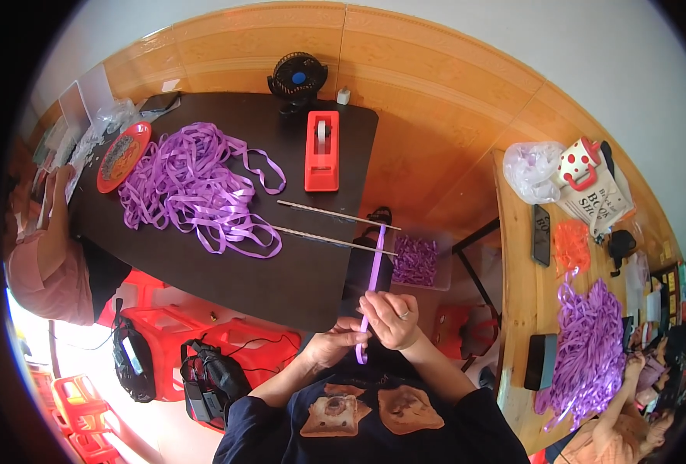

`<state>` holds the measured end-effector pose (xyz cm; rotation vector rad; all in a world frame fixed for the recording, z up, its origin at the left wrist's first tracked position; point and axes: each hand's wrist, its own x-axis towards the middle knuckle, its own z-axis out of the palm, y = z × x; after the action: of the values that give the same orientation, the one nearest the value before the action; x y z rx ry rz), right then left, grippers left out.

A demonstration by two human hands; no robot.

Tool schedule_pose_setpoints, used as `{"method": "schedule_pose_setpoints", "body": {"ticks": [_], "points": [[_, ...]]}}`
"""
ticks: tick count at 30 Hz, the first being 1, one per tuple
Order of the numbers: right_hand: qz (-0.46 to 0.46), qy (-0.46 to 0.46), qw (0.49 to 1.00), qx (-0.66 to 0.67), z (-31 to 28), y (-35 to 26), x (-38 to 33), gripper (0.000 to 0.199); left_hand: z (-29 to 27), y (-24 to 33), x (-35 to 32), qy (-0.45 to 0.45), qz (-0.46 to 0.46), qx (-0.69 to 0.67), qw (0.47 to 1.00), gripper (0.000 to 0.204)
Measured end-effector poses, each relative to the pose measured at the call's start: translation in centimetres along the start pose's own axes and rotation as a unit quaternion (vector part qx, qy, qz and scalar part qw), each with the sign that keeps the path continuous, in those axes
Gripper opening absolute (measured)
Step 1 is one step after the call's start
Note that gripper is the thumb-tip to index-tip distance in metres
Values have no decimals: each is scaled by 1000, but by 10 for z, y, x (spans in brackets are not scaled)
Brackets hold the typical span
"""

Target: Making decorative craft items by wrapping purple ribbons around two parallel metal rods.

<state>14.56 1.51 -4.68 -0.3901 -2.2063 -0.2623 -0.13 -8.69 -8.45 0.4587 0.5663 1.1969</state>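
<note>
A narrow purple ribbon (pixel 375 271) runs from two thin rods toward my body. The upper rod (pixel 335 213) and lower rod (pixel 324 237) stick out side by side past the right edge of the dark table. My right hand (pixel 393 319), with a ring on one finger, is closed on the ribbon in front of my chest. Just to its left and a little nearer me, my left hand (pixel 339 342) pinches the same ribbon, whose lower end curls below the fingers. A big tangled heap of purple ribbon (pixel 192 185) lies on the table beyond the rods.
On the dark table (pixel 281 286) stand a red tape dispenser (pixel 322 155), a black fan (pixel 297 77) and a red plate (pixel 124 157). Below the rod tips, a clear bin (pixel 420 261) holds purple pieces. Other people sit at left and at the wooden table (pixel 517 340).
</note>
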Motion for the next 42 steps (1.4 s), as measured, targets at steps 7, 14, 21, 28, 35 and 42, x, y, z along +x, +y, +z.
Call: {"method": "schedule_pose_setpoints", "body": {"ticks": [7,14,21,28,35,42], "points": [[18,-2,998,63,-22,-4,34,40,0,-12,24,15,1,-216,976,19],[55,-6,986,160,-45,41,105,33,-3,-10,93,-1,108,-202,974,27],[244,-58,898,361,1,132,139,18,1,7,137,119,158,-118,973,23],[405,-114,748,514,74,185,96,14,-3,6,156,219,229,5,948,25],[489,-179,665,535,118,181,52,18,16,17,167,288,321,91,898,27],[487,-277,622,547,119,169,29,17,16,30,175,289,357,202,865,27]]}}
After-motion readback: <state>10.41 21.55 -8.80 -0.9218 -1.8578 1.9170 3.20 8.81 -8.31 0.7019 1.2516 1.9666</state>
